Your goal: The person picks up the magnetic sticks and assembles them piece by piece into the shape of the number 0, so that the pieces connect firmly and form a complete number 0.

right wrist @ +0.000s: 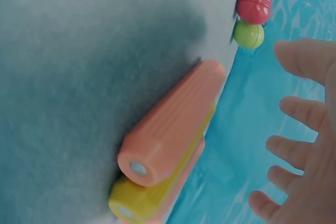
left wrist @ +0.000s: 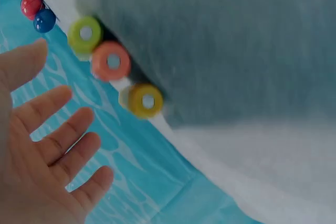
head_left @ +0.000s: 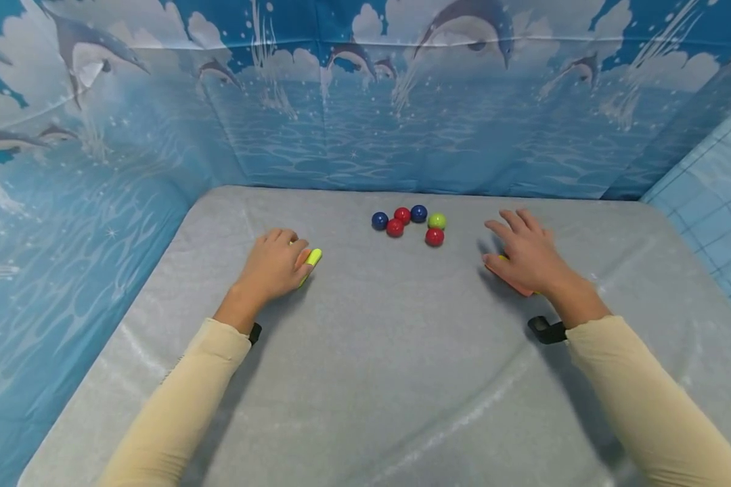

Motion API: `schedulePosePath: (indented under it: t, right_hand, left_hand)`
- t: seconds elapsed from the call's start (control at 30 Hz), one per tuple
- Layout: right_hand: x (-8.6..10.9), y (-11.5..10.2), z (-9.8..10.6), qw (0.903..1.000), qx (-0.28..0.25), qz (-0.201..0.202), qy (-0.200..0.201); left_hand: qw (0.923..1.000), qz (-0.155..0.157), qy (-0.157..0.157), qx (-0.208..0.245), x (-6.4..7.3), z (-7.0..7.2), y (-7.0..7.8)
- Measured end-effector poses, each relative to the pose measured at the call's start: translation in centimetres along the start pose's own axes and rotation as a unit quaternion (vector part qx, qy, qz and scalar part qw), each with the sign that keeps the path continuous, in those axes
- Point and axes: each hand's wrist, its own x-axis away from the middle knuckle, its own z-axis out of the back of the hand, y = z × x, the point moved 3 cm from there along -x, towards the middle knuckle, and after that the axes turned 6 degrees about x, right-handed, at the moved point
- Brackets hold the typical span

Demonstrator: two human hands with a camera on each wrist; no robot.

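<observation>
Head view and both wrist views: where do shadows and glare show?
Head view: soft shadows beside the left hand and right hand, pale streaks of sheen on the grey table; left wrist view: a broad, soft-edged shadow beside the orange stick; right wrist view: a blurry dark patch near the upper orange stick, no strong glare.

Spread fingers (right wrist: pixel 292 151) near orange cylinder (right wrist: pixel 170 124)

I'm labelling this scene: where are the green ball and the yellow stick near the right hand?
Green ball (head_left: pixel 437 221): head view, on the middle of its visible surface.
Yellow stick (right wrist: pixel 154 194): right wrist view, on its side, toward the near end.
</observation>
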Motion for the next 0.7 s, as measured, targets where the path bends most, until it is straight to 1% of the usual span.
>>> schedulePosePath:
  t: [0.17, 0.27, 0.37, 0.43, 0.53, 0.63, 0.7]
  right_hand:
    - [-0.2, -0.3, -0.4, 1.0000, 0.002, 0.004, 0.001]
    - [-0.3, -0.5, -0.5, 1.0000, 0.006, 0.005, 0.000]
    - [-0.4, -0.7, -0.7, 0.9999, 0.012, 0.007, -0.006]
    - [-0.4, -0.8, -0.7, 0.9998, 0.014, 0.008, -0.011]
    - [-0.4, -1.0, -0.8, 0.9998, 0.012, 0.008, -0.017]
    - [-0.4, -0.9, -0.8, 0.9997, 0.013, 0.004, -0.020]
    - [-0.4, -0.8, -0.8, 0.9997, 0.016, 0.003, -0.020]
  left_hand:
    - [1.0000, -0.008, 0.004, -0.002, 0.2, -0.4, 0.5]
    - [0.9998, -0.002, -0.005, 0.017, 0.2, -0.6, 0.6]
    - [0.9989, 0.012, -0.018, 0.042, 0.2, -0.7, 0.6]
    - [0.9984, 0.018, -0.020, 0.049, 0.2, -0.6, 0.7]
    - [0.9989, 0.017, -0.011, 0.043, 0.2, -0.7, 0.8]
    - [0.9996, 0.005, -0.003, 0.029, 0.1, -1.0, 1.1]
    - [0.9998, -0.002, -0.004, 0.022, 0.0, -1.2, 1.3]
